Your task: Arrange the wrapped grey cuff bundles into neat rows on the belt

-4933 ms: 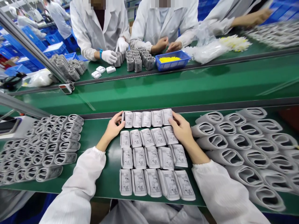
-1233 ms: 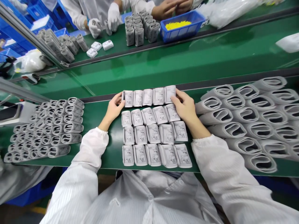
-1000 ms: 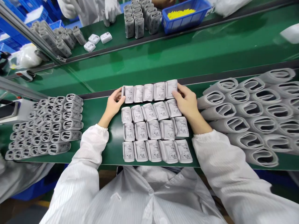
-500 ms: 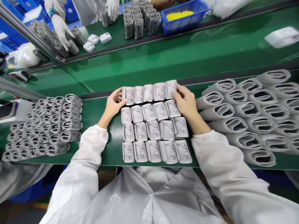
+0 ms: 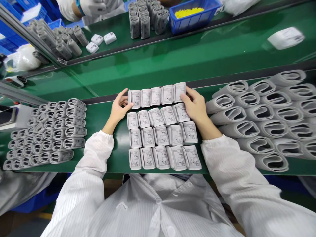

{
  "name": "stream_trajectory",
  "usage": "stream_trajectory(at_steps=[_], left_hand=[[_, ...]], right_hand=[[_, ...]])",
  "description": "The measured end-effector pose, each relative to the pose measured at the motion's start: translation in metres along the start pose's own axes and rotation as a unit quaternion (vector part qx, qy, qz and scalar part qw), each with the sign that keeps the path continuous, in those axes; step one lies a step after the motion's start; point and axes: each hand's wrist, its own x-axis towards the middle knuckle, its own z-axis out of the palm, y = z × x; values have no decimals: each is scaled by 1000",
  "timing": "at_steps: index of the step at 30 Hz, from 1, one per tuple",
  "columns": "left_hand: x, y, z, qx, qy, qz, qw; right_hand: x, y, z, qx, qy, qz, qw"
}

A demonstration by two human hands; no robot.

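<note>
Several rows of folded grey cuffs (image 5: pixel 161 135) with printed labels lie flat on the green bench (image 5: pixel 108 154) in front of me. The far row of cuffs (image 5: pixel 156 96) sits between my hands. My left hand (image 5: pixel 119 108) presses its fingertips and thumb against the row's left end cuff. My right hand (image 5: pixel 194 104) presses curled fingers against the right end cuff. Both hands squeeze the row from its ends.
Rolled grey cuffs fill the bench at right (image 5: pixel 261 115) and smaller ones at left (image 5: pixel 49 128). Beyond runs a green conveyor belt (image 5: pixel 172 62) carrying a white device (image 5: pixel 285 37). Across it stand more cuffs (image 5: pixel 144 18), white devices (image 5: pixel 100 39), a blue bin (image 5: pixel 195 11) and a co-worker's gloved hand (image 5: pixel 92 5).
My hands stay pressed on the ends of the far row. The white device on the belt has drifted left. The co-worker's gloved hand has pulled back from the cuffs at the far left.
</note>
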Motion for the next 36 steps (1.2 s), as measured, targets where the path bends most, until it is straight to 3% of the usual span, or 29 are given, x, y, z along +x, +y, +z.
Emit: stream_trajectory(at_steps=[14,36], left_hand=[[-1,-7,-9,-8,-30,-15,999],[-3,6,-7,-32,-5,-14,999]], right_hand=[[0,4,2,-1,6,-3,1000],[-2,-5,-2,9,-5,3,1000]])
